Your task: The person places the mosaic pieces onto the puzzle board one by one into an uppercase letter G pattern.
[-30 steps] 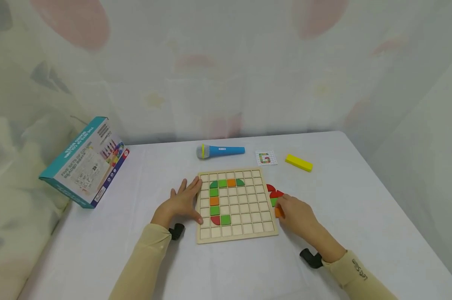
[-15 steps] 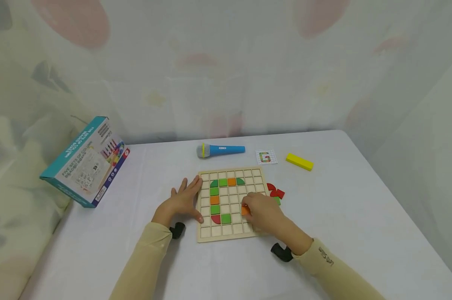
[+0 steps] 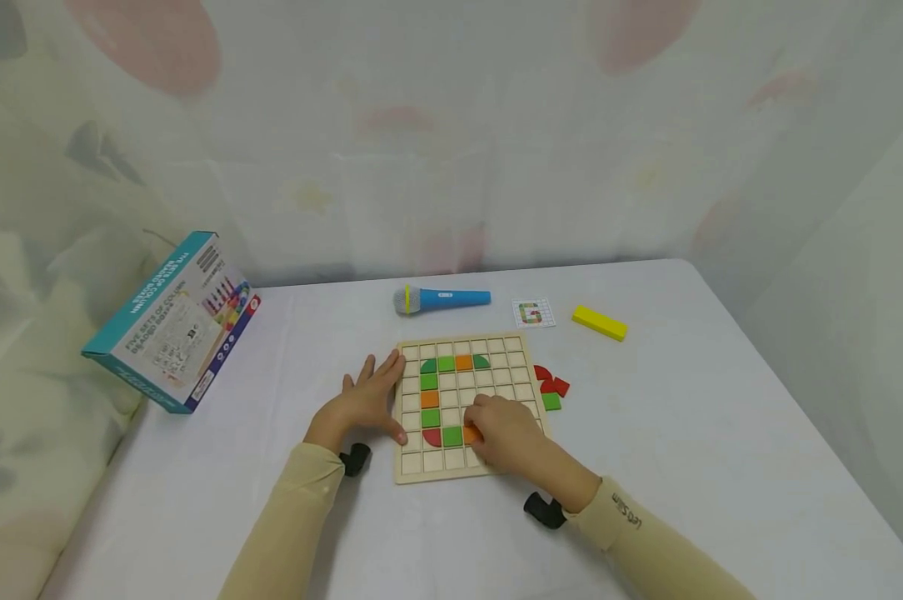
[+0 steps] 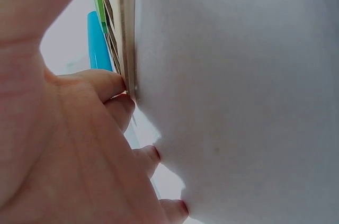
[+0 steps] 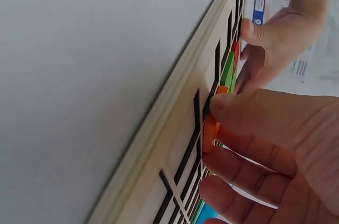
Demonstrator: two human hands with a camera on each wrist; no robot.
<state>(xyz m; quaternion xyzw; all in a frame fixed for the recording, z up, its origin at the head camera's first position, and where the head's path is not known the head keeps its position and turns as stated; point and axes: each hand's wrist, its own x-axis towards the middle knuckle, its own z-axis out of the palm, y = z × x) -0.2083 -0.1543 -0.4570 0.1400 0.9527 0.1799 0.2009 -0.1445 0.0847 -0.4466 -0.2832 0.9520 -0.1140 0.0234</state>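
On the table lies a wooden grid board point(image 3: 507, 389) with green, orange and red tiles set in several of its squares. My left hand point(image 3: 363, 408) rests at the board's left edge with fingers spread, its fingertips touching the rim in the left wrist view. Low on the board, my right hand point(image 3: 507, 433) pinches an orange square tile point(image 5: 210, 128) between thumb and fingers. That tile is beside a green tile point(image 3: 452, 437), which adjoins a red quarter-round tile point(image 3: 432, 437). Whether the orange tile is fully seated in its square is hidden by the fingers.
Right of the board lie loose red tiles point(image 3: 543, 372) and a green tile point(image 3: 551, 402). Behind it are a toy microphone point(image 3: 451, 298), a small pattern card point(image 3: 533, 313) and a yellow block point(image 3: 599, 323). A cardboard box point(image 3: 177, 325) stands at the far left.
My right hand has carried the orange tile from the pile at the board's right side leftward over the board, down beside the green tile in the lower row. The left hand has stayed put.
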